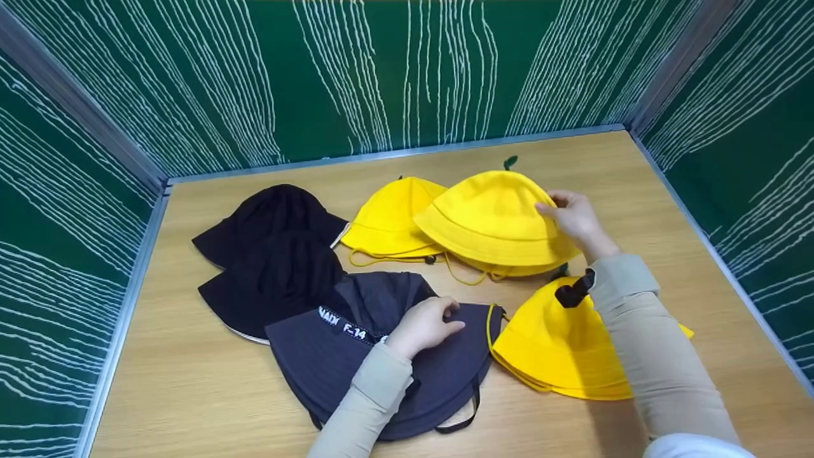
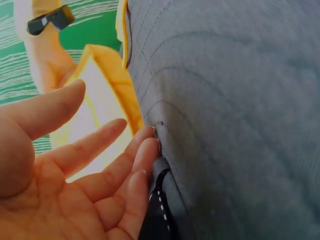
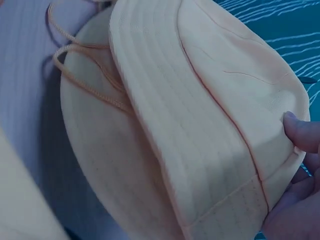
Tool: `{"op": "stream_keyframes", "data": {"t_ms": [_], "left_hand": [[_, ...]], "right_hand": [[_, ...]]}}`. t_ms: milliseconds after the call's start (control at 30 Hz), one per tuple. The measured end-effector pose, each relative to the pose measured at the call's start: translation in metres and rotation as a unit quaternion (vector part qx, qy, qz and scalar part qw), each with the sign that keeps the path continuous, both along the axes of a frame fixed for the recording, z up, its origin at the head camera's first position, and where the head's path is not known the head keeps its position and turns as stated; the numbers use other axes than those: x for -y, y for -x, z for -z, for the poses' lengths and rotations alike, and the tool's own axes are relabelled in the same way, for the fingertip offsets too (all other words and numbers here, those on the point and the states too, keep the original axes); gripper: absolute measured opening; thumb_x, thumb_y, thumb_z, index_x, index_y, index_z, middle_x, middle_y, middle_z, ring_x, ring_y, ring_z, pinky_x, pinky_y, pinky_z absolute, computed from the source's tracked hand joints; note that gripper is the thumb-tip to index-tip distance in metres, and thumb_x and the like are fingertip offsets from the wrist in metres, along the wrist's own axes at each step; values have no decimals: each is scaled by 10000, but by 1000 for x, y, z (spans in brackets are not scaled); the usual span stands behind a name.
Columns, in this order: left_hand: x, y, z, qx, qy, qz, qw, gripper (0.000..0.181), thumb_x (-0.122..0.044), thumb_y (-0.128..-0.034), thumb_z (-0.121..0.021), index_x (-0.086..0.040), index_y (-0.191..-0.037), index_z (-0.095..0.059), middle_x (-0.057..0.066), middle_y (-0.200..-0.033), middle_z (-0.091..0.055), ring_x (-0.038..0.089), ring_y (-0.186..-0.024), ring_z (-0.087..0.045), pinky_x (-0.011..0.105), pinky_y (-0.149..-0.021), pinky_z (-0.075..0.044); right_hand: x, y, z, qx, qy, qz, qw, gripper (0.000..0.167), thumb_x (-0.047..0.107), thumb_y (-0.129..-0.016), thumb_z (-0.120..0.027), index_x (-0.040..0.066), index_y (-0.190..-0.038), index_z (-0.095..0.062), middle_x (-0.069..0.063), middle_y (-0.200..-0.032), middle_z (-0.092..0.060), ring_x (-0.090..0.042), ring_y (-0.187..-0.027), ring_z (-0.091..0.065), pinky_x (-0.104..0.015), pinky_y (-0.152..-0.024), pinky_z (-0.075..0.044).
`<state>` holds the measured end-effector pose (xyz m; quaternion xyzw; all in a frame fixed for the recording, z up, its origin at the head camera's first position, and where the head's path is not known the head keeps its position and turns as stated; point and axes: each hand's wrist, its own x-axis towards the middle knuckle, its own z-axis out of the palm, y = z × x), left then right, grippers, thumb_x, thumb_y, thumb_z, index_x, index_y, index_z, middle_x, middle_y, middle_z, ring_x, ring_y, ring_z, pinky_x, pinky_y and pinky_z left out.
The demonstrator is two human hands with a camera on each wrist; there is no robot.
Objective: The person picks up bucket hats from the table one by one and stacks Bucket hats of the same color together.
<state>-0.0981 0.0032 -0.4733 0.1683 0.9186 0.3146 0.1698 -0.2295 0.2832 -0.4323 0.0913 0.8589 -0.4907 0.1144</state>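
My right hand [image 1: 575,219] pinches the crown of a yellow hat [image 1: 496,219] with a green sprout on top, at the right of the back row; in the right wrist view the thumb lies on the hat's crown [image 3: 250,75] and a cord loops by the brim. My left hand [image 1: 426,324] rests on the dark grey wide-brimmed hat [image 1: 445,375] at the front, fingers loosely bent. From the left wrist view, the left hand [image 2: 95,185] is relaxed, its fingertips touching the grey fabric [image 2: 225,100].
Two black caps [image 1: 273,280] overlap at the left. Another yellow hat [image 1: 394,216] lies at the back middle, partly behind the pinched one. More yellow [image 1: 553,350] shows at the right front, under the right forearm. Green panels with white lines [image 1: 445,76] stand around the wooden table [image 1: 165,369].
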Motion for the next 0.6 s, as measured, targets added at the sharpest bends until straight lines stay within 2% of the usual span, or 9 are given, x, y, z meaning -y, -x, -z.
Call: {"op": "stream_keyframes", "data": {"t_ms": [233, 300, 367, 433, 500, 567, 600], "left_hand": [[0, 3, -3, 4, -692, -292, 9972, 262, -207, -900, -636, -44, -1106, -636, 90, -969, -671, 210, -873, -616, 300, -804, -491], [1, 4, -6, -158, -999, -407, 9940, 253, -178, -899, -626, -26, -1100, -632, 97, -952, -671, 221, -862, -619, 288, -791, -493], [3, 5, -9, -509, -1379, -582, 9874, 246, -134, -893, -615, -3, -1102, -623, 113, -948, -660, 237, -859, -613, 289, -783, -493], [6, 7, -14, -1046, -1785, -860, 9746, 253, -82, -880, -606, 26, -1109, -602, 140, -969, -642, 268, -869, -603, 311, -789, -493], [10, 10, -21, -1614, -2128, -1297, 9549, 288, -48, -866, -611, 50, -1133, -565, 179, -1029, -598, 307, -931, -574, 353, -843, -481], [13, 14, -28, -2033, -2293, -1745, 9357, 351, -58, -863, -627, 52, -1179, -520, 201, -1105, -551, 328, -1014, -535, 394, -911, -452], [15, 16, -32, -2159, -2301, -1926, 9292, 393, -68, -857, -641, 50, -1203, -497, 210, -1141, -527, 339, -1054, -510, 417, -941, -430]], "right_hand": [[3, -12, -29, -813, -282, -277, 9959, 454, 340, -940, -549, 31, -1273, -567, -130, -1176, -593, -164, -907, -516, -199, -809, -446], [3, -18, -37, -1041, -278, -308, 9937, 444, 335, -934, -562, 22, -1248, -585, -98, -1118, -622, -130, -851, -543, -163, -755, -464], [2, -23, -44, -1281, -219, -303, 9911, 426, 318, -929, -577, 6, -1217, -603, -40, -1039, -645, -98, -796, -561, -145, -710, -480], [1, -29, -51, -1484, -109, -291, 9884, 401, 294, -924, -593, -7, -1187, -619, 28, -964, -653, -80, -752, -575, -147, -681, -497], [1, -34, -58, -1671, -15, -353, 9853, 379, 272, -920, -604, -16, -1164, -631, 85, -908, -651, -75, -721, -586, -155, -663, -510], [0, -40, -64, -1795, 81, -462, 9826, 362, 258, -917, -611, -19, -1149, -638, 116, -877, -649, -78, -700, -594, -163, -650, -519], [0, -43, -67, -1845, 107, -554, 9812, 358, 250, -918, -611, -25, -1146, -636, 120, -870, -648, -80, -694, -597, -165, -646, -522]]}}
